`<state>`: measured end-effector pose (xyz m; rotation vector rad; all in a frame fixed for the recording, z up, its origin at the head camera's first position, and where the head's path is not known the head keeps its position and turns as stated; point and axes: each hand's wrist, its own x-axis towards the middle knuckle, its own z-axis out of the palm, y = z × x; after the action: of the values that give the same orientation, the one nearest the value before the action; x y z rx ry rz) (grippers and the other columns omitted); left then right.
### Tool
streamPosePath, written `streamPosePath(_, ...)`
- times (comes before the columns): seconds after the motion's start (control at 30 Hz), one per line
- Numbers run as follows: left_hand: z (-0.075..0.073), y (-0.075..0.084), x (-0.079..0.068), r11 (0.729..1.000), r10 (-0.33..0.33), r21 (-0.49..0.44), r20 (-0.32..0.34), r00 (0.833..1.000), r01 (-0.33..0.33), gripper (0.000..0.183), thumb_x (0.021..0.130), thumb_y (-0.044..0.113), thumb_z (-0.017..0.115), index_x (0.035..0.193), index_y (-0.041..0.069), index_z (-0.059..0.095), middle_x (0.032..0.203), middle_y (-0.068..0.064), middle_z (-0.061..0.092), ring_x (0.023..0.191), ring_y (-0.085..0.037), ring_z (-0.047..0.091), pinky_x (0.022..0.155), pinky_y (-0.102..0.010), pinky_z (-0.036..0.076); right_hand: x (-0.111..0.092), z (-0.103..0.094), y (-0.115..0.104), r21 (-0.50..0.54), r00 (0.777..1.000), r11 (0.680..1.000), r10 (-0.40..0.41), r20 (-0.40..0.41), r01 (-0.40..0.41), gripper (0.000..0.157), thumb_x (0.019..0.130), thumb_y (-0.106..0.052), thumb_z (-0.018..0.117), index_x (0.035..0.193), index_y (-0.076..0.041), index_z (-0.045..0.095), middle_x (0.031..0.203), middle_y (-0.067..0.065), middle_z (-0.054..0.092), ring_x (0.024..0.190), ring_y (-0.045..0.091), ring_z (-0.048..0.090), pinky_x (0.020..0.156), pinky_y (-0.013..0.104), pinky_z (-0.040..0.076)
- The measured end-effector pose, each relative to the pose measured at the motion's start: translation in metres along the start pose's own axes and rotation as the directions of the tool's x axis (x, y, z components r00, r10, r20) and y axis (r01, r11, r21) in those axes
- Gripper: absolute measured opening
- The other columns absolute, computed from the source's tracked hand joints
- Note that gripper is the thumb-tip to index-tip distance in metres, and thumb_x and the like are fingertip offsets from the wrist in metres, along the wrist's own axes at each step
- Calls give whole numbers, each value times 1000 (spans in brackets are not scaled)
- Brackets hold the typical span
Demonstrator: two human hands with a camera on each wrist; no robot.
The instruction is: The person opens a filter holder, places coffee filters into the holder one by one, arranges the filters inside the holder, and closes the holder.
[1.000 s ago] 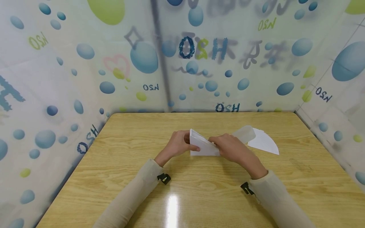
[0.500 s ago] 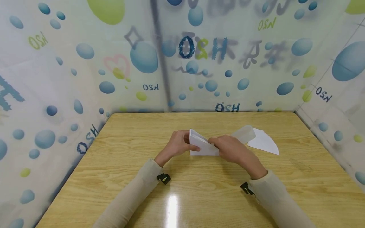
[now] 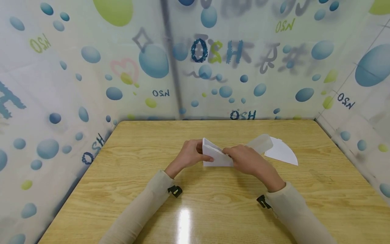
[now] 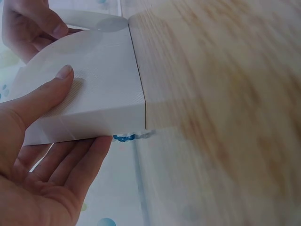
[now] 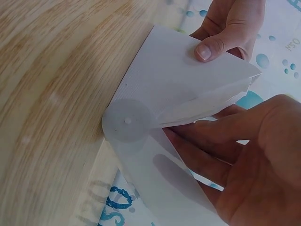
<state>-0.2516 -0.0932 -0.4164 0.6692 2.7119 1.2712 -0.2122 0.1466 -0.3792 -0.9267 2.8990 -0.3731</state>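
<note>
A white wedge-shaped box [image 3: 214,156] with a curved layered edge stands on the table in the head view. My left hand [image 3: 192,152] grips its tall left end. In the left wrist view, the thumb presses its ribbed face [image 4: 101,70], with the fingers around the back. My right hand [image 3: 246,159] holds the box's sloping edge with curled fingers; its fingertips are partly hidden. In the right wrist view, a round translucent pivot [image 5: 129,121] sits at the box's corner. A translucent strip [image 3: 261,144] reaches out past my right hand.
A white quarter-circle sheet [image 3: 281,151] lies flat at the right, close to the strip's end. The wooden table [image 3: 219,206] meets a bubble-patterned cloth [image 3: 146,105] at the back and sides. Both sleeves bear small black clips.
My right hand has shifted very slightly left along the box's edge. The left hand and the quarter-circle sheet look the same.
</note>
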Motion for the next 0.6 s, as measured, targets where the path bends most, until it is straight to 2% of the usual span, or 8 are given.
streamPosePath(0.4,-1,1,0,1000,0,-6,7,1000,0,40,79,23,92,115,15,76,105,-3,80,87,-14,76,75,-29,61,0,-2,0,33,1000,999,22,-8,-22,28,102,-4,61,129,-6,69,116,11,76,94,22,73,87,43,61)
streamPosePath(0.6,0,0,1,1000,2,-14,2,1000,-2,40,79,22,92,114,14,76,104,-3,80,86,-13,76,74,-29,61,0,-4,3,46,999,998,32,-38,-31,29,100,2,59,126,-7,70,112,12,76,95,24,73,87,43,61)
